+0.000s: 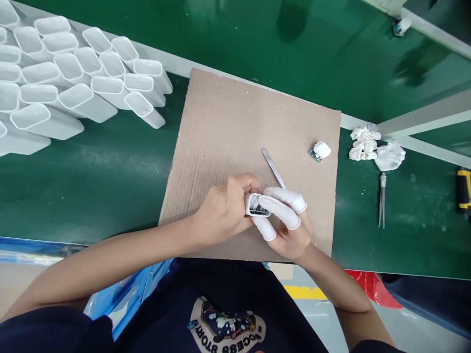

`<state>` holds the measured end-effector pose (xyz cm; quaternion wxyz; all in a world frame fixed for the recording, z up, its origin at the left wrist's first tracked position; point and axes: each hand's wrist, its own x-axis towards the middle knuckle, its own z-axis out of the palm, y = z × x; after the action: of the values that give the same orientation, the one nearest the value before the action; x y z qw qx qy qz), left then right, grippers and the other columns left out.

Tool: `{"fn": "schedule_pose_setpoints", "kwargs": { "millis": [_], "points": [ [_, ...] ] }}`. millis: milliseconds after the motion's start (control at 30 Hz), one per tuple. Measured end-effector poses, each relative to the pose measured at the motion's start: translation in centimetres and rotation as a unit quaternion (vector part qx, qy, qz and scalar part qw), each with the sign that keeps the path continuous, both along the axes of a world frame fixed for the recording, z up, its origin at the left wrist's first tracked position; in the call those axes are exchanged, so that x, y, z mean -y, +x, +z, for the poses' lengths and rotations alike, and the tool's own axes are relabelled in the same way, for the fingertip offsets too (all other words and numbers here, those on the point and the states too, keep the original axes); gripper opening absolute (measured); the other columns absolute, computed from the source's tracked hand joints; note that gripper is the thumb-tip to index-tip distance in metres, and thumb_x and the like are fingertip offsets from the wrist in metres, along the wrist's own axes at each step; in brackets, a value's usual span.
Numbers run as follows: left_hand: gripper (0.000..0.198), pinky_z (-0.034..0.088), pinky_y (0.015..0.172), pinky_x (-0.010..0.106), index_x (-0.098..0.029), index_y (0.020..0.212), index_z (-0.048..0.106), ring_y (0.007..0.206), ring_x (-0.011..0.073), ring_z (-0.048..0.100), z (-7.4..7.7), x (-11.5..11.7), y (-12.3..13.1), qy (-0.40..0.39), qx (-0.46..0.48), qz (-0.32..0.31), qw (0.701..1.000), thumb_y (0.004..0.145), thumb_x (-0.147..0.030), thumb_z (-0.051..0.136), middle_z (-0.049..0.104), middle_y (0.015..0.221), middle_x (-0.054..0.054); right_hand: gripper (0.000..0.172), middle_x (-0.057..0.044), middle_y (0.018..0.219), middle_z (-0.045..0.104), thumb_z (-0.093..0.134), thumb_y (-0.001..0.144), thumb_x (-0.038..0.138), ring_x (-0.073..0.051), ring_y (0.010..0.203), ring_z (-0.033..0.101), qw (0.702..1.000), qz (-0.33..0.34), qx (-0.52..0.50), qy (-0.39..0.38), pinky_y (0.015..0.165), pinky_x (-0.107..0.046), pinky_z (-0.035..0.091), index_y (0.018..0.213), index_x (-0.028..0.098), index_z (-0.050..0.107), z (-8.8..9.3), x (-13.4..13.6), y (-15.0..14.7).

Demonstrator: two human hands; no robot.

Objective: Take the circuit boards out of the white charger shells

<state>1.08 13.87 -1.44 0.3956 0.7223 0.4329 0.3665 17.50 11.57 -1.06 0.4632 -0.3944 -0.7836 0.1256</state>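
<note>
Over cardboard (228, 122), our left hand (222, 213) grips a tube (248, 208), our right hand (289, 223) touches it, hold unclear — parts (256, 210) sit inside, work seemingly unfinished.

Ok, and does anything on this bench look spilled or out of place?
Yes, a little: dark specks are scattered on the cardboard, just beyond the held white casing and beside the metal tool. They look like stray debris on the otherwise plain surface, but they're too small to identify.
</note>
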Motion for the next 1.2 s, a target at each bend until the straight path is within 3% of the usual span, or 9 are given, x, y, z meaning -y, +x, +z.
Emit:
{"fn": "schedule_pose_setpoints", "kwargs": {
  "millis": [167, 267, 400, 467, 567, 700, 867, 1200],
  "points": [
    [0.006, 0.038, 0.045, 0.022, -0.019, 0.083, 0.050, 0.054, 0.0133, 0.063, 0.1, -0.2, -0.2, 0.094, -0.123, 0.029, 0.988, 0.082, -0.016, 0.055, 0.065, 0.071, 0.000, 0.045, -0.011, 0.110, 0.062, 0.066, 0.083, 0.006, -0.022, 0.099, 0.067, 0.998, 0.029, -0.005, -0.047, 0.081, -0.037, 0.061, 0.125, 0.022, 0.059, 0.0, -0.3, 0.0],
    [0.019, 0.039, 0.045, 0.022, -0.020, 0.098, 0.044, 0.056, 0.0137, 0.064, -0.2, -0.2, -0.1, 0.122, -0.114, 0.026, 0.986, 0.083, -0.019, 0.055, 0.066, 0.079, 0.000, 0.037, -0.010, 0.110, 0.064, 0.064, 0.086, 0.011, -0.022, 0.101, 0.067, 0.994, 0.054, -0.006, -0.092, 0.082, -0.039, 0.061, 0.121, 0.024, 0.060, 0.0, -0.8, 0.6],
    [0.045, 0.045, 0.049, 0.022, -0.023, 0.107, 0.029, 0.061, 0.0129, 0.064, -0.3, -0.1, 0.0, 0.035, -0.008, 0.004, 0.999, 0.080, -0.025, 0.065, 0.059, 0.085, -0.001, 0.028, -0.008, 0.109, 0.070, 0.063, 0.091, 0.023, -0.023, 0.098, 0.071, 0.967, 0.098, -0.130, -0.195, 0.080, -0.041, 0.063, 0.119, 0.025, 0.058, 0.5, -1.2, 1.9],
    [0.049, 0.046, 0.050, 0.021, -0.025, 0.106, 0.026, 0.061, 0.0122, 0.063, -0.1, -0.1, -0.1, -0.013, 0.019, -0.010, 1.000, 0.079, -0.022, 0.067, 0.055, 0.082, -0.003, 0.022, -0.007, 0.105, 0.073, 0.062, 0.091, 0.022, -0.022, 0.092, 0.073, 0.952, 0.081, -0.172, -0.239, 0.077, -0.039, 0.064, 0.113, 0.024, 0.061, 1.0, -1.2, 2.3],
    [0.047, 0.045, 0.050, 0.022, -0.025, 0.102, 0.027, 0.061, 0.0127, 0.062, 0.4, -0.3, -0.3, -0.027, 0.021, -0.026, 0.999, 0.077, -0.022, 0.067, 0.054, 0.080, -0.004, 0.013, -0.003, 0.096, 0.076, 0.065, 0.087, 0.014, -0.019, 0.085, 0.074, 0.954, 0.040, -0.126, -0.271, 0.077, -0.034, 0.063, 0.097, 0.022, 0.068, 1.8, -1.2, 2.4],
    [0.033, 0.044, 0.048, 0.023, -0.023, 0.094, 0.032, 0.062, 0.0149, 0.064, 0.6, -0.5, -0.7, 0.041, -0.070, -0.051, 0.995, 0.080, -0.022, 0.061, 0.060, 0.081, 0.000, 0.015, -0.001, 0.090, 0.077, 0.063, 0.084, 0.009, -0.016, 0.082, 0.074, 0.962, 0.028, -0.059, -0.264, 0.076, -0.030, 0.061, 0.091, 0.021, 0.069, 2.2, -1.3, 2.0],
    [0.034, 0.044, 0.044, 0.023, -0.018, 0.109, 0.032, 0.062, 0.0175, 0.068, 0.1, -0.6, -0.8, 0.173, -0.170, -0.069, 0.968, 0.084, -0.021, 0.055, 0.066, 0.093, 0.008, 0.019, 0.001, 0.083, 0.074, 0.058, 0.085, 0.008, -0.014, 0.074, 0.070, 0.970, 0.008, 0.018, -0.240, 0.068, -0.027, 0.056, 0.091, 0.022, 0.068, 1.8, -1.2, 1.7],
    [0.026, 0.043, 0.041, 0.026, -0.015, 0.109, 0.034, 0.058, 0.0212, 0.067, 0.0, -0.7, -0.8, 0.189, -0.226, -0.149, 0.944, 0.086, -0.016, 0.047, 0.064, 0.077, 0.006, 0.016, 0.001, 0.069, 0.066, 0.056, 0.084, 0.006, -0.011, 0.060, 0.059, 0.979, 0.002, 0.078, -0.190, 0.058, -0.023, 0.046, 0.083, 0.018, 0.066, 1.2, -1.0, 1.6]
  ]
}}
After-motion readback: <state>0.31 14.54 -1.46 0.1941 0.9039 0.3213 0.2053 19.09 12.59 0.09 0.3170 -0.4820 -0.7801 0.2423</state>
